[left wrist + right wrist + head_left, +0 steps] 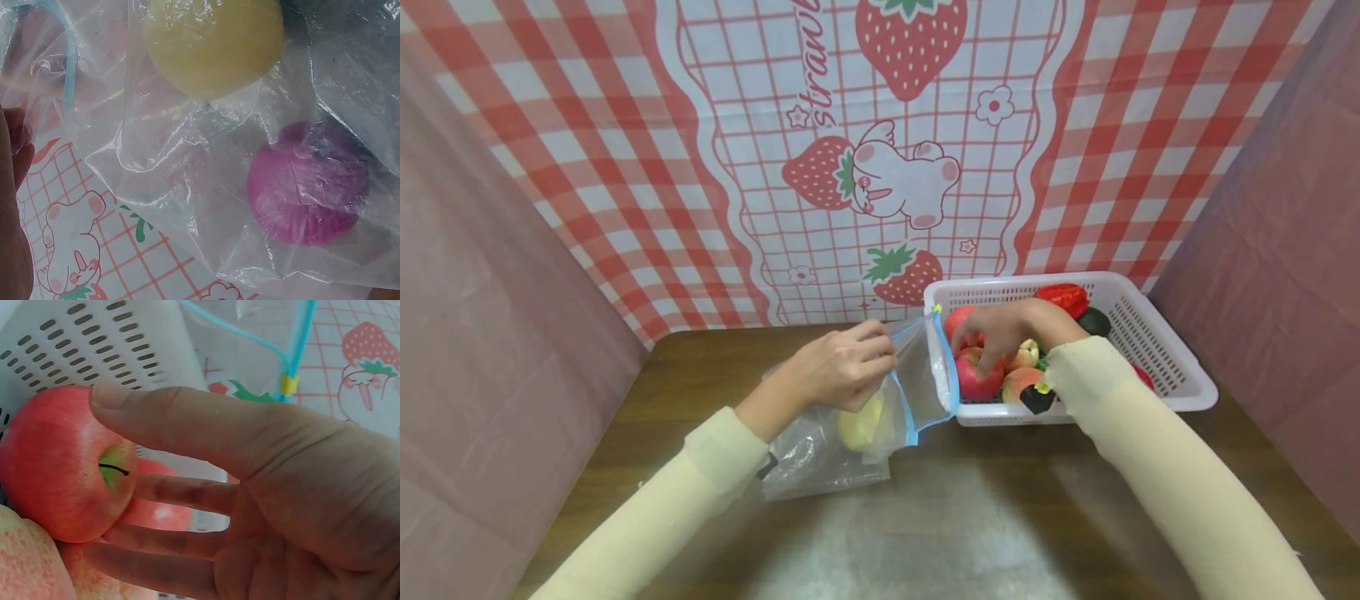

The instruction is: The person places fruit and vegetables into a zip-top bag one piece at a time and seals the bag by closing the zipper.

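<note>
My left hand [842,367] pinches a clear zip bag [823,471] near its blue-edged mouth, which lies against the basket's left rim. Through the plastic show a pale yellow round fruit [859,427] and, in the left wrist view, a purple-pink round one [306,187]. Over the left end of the white basket [1180,383] reaches my right hand [1000,327]. Its thumb lies at the side of a red apple [62,469], and its fingers extend, nearly straight, toward the apple's other side. The fingertips are partly hidden behind the apple.
Also in the basket are another red apple [961,321], a peach-coloured fruit [1019,383], a red bumpy item [1063,297] and a dark green one [1094,322]. A checked strawberry cloth [880,100] hangs behind the wooden table [925,533]. Pink cloth [1285,250] hangs at both sides.
</note>
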A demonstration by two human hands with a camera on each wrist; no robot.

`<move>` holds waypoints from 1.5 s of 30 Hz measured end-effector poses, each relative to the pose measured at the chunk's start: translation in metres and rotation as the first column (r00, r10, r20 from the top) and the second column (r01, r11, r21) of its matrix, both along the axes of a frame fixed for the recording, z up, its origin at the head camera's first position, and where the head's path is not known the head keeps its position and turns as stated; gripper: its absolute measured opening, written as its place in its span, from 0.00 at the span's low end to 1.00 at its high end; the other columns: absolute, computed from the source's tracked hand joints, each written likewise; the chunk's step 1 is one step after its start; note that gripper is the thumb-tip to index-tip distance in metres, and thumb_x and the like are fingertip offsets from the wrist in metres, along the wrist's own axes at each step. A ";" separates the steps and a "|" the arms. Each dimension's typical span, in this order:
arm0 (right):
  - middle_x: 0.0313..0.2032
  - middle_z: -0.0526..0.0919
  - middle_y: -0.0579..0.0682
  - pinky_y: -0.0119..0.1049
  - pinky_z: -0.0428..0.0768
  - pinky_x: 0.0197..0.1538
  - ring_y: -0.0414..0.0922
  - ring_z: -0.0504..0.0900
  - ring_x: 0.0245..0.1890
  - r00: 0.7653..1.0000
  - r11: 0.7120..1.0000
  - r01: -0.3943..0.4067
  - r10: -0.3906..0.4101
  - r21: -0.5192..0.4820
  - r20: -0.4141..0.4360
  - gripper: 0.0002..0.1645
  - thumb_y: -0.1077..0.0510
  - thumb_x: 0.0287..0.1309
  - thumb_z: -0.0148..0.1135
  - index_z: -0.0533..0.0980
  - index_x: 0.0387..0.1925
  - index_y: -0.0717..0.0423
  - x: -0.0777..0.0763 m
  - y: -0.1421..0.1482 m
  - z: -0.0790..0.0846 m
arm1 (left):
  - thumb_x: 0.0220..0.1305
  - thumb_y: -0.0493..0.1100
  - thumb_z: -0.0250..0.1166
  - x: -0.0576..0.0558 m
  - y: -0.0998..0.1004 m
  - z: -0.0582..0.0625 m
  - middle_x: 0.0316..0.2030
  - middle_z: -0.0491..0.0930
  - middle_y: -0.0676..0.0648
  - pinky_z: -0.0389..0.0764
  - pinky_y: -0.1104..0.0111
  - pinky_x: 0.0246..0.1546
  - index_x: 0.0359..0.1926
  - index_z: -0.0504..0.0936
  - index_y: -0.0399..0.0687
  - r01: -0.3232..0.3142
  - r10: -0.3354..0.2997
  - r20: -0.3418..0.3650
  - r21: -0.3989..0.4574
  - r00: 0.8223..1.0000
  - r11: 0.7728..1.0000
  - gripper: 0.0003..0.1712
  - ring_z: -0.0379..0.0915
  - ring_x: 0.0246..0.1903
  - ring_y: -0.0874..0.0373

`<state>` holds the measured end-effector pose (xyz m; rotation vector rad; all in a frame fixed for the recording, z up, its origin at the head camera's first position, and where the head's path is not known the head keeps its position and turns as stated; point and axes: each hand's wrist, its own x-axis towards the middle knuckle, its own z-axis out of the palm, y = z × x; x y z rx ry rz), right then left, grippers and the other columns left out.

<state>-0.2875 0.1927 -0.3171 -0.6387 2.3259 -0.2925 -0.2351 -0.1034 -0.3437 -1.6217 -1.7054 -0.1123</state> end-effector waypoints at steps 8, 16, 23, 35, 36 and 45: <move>0.59 0.74 0.54 0.43 0.86 0.51 0.53 0.69 0.59 0.999 0.998 0.042 -0.043 0.040 0.025 0.34 0.52 0.48 0.78 0.75 0.59 0.40 -0.007 -0.007 -0.010 | 0.52 0.35 0.65 -0.001 0.000 -0.002 0.32 0.85 0.49 0.88 0.73 0.37 0.33 0.86 0.43 -0.009 0.009 0.012 -0.005 1.000 1.000 0.06 0.81 0.37 0.53; 0.58 0.73 0.51 0.46 0.85 0.54 0.53 0.68 0.60 0.998 0.996 0.058 -0.059 0.066 0.008 0.39 0.51 0.47 0.79 0.73 0.62 0.39 -0.004 -0.015 -0.017 | 0.51 0.35 0.66 -0.002 0.000 -0.003 0.32 0.85 0.49 0.88 0.73 0.36 0.34 0.85 0.42 -0.007 0.007 0.014 -0.010 1.000 1.000 0.07 0.81 0.38 0.53; 0.59 0.72 0.51 0.48 0.84 0.56 0.54 0.67 0.62 0.998 0.997 0.067 -0.068 0.041 0.010 0.42 0.51 0.46 0.79 0.71 0.64 0.40 -0.003 -0.014 -0.021 | 0.52 0.35 0.65 -0.001 0.000 -0.003 0.32 0.85 0.49 0.88 0.73 0.37 0.33 0.86 0.43 -0.011 0.011 0.015 -0.008 1.000 1.000 0.06 0.81 0.38 0.53; 0.60 0.70 0.50 0.46 0.86 0.52 0.54 0.66 0.62 0.987 0.987 0.158 -0.157 -0.021 0.019 0.47 0.45 0.40 0.83 0.70 0.63 0.34 -0.005 -0.004 -0.029 | 0.53 0.36 0.65 -0.002 0.000 -0.005 0.33 0.85 0.49 0.88 0.73 0.37 0.34 0.86 0.44 -0.023 0.023 0.018 -0.008 1.000 1.000 0.07 0.81 0.39 0.54; 0.60 0.71 0.50 0.46 0.86 0.52 0.54 0.67 0.62 0.989 0.989 0.146 -0.146 -0.028 0.016 0.46 0.46 0.40 0.82 0.70 0.63 0.34 -0.005 -0.004 -0.029 | 0.53 0.36 0.65 -0.002 0.000 -0.005 0.33 0.85 0.49 0.88 0.73 0.37 0.34 0.86 0.44 -0.024 0.024 0.018 -0.008 1.000 1.000 0.07 0.81 0.39 0.54; 0.60 0.72 0.51 0.43 0.86 0.51 0.53 0.68 0.61 0.996 0.985 0.051 -0.063 -0.167 -0.067 0.37 0.49 0.46 0.79 0.71 0.58 0.38 -0.001 0.008 -0.026 | 0.53 0.36 0.66 -0.002 0.000 -0.004 0.33 0.86 0.49 0.88 0.73 0.38 0.34 0.87 0.43 -0.027 0.027 0.025 -0.006 0.999 1.000 0.07 0.81 0.39 0.54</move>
